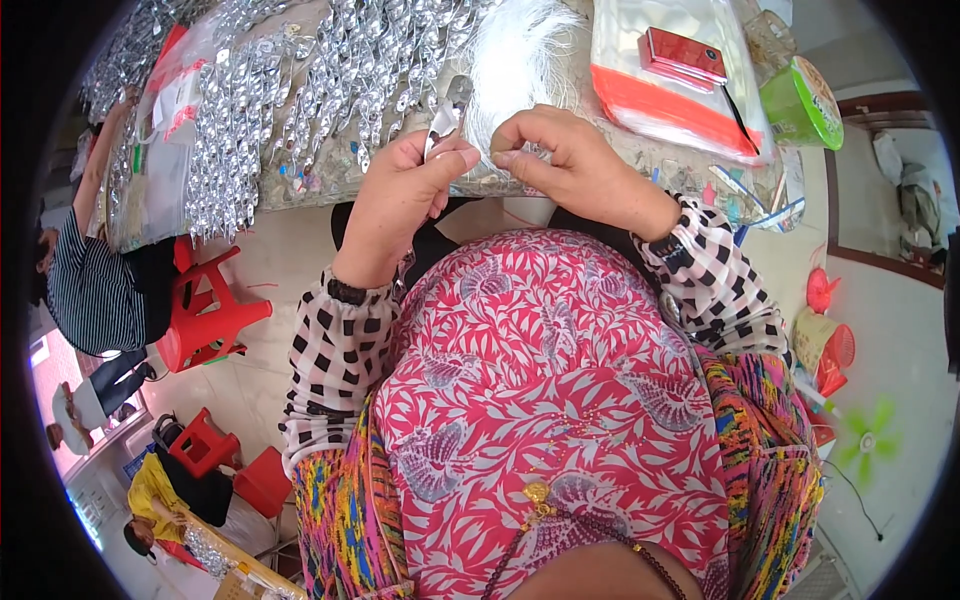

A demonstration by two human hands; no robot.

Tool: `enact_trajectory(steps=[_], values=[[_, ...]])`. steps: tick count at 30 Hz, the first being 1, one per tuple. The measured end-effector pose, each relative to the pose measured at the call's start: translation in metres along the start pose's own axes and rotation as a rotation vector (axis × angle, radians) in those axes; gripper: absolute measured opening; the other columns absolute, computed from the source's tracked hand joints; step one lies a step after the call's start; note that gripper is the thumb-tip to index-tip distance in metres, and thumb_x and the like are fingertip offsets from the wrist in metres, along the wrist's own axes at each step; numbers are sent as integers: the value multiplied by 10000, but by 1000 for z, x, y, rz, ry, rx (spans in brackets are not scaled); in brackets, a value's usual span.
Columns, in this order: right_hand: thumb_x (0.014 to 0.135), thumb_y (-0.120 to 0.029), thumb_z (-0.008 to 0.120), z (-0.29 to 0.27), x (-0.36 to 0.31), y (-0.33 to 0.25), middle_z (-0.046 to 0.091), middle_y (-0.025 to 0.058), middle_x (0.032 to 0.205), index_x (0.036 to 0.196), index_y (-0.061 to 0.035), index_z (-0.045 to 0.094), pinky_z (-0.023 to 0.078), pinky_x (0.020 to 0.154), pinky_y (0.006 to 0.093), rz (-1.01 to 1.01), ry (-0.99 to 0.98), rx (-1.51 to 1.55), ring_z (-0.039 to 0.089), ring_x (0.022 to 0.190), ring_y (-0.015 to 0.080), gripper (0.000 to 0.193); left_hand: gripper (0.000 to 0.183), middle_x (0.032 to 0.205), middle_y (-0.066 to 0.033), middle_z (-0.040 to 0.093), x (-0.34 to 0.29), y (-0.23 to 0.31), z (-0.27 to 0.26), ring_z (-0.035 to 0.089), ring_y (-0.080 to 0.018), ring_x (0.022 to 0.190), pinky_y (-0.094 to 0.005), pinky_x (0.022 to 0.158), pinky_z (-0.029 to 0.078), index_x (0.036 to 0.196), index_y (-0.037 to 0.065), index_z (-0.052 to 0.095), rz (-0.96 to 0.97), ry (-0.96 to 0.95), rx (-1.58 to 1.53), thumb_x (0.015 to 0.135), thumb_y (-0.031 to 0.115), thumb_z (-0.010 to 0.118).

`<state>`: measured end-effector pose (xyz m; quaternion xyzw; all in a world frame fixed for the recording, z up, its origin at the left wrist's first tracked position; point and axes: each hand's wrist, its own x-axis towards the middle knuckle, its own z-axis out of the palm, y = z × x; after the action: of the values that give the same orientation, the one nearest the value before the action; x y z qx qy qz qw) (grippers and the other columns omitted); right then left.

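My left hand (408, 190) is closed round a shiny silver piece (443, 123), whose upper end stands out above the thumb and forefinger. Just to its right, my right hand (585, 168) has thumb and forefinger pressed together in a pinch; anything between them is too fine to make out. A small gap separates the two hands over the near edge of the table. Behind them lies a loose bundle of fine white strings (520, 62). Many twisted silver ornaments (372, 60) spread in rows over the table to the left of the strings.
At the far right of the table lie clear plastic bags with a red band (650, 108), a red phone-like object (684, 58) on them, and a green tub (803, 104). Red stools (212, 308) stand at left, near other people. A green fan (868, 440) is at right.
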<state>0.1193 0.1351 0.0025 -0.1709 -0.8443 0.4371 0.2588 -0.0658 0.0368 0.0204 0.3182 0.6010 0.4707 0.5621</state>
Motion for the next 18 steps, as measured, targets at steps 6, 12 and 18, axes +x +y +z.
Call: enact_trajectory(steps=[6, 12, 18], values=[[943, -134, 586, -7, -8, -20, 603, 6, 845, 961, -6, 588, 458, 686, 207, 286, 92, 537, 558, 770, 63, 129, 312, 707, 62, 476, 0, 2, 1, 424, -21, 579, -196, 516, 316, 1077, 11, 647, 3, -85, -133, 964, 281, 540], [953, -135, 575, -1, -8, -27, 614, 13, 821, 994, -14, 587, 457, 608, 196, 371, 216, 642, 552, 695, 52, 129, 374, 810, 29, 531, 4, -9, 0, 484, -58, 653, -219, 593, 408, 1161, -13, 607, 55, -171, -189, 994, 302, 491], [947, -154, 592, 2, -7, -27, 615, 10, 806, 1003, -15, 592, 451, 562, 188, 389, 247, 607, 545, 672, 40, 149, 343, 1127, -67, 637, 0, -8, 1, 542, -77, 699, -231, 646, 460, 1184, -29, 560, 47, -188, -208, 960, 230, 571]])
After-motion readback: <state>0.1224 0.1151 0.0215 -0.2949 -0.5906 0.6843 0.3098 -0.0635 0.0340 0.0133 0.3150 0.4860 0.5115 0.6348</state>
